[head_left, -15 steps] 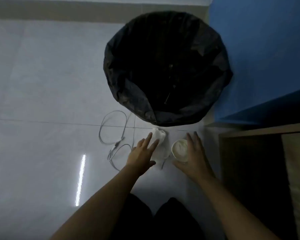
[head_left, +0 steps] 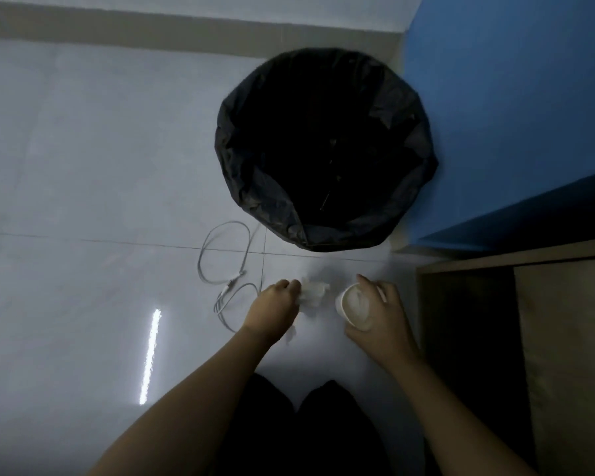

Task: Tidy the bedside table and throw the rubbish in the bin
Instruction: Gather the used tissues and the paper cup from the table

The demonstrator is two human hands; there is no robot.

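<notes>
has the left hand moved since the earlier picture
Yes. The left hand has closed its fingers on the tissue, drawing slightly back from the bin.

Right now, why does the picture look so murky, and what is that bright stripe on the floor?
Head view: the room is dim, so the bin interior reads as solid black; the stripe is glare from a light on the glossy floor; the wide lens bends straight edges, and the tissue looks slightly blurred.

No legible text or labels
</notes>
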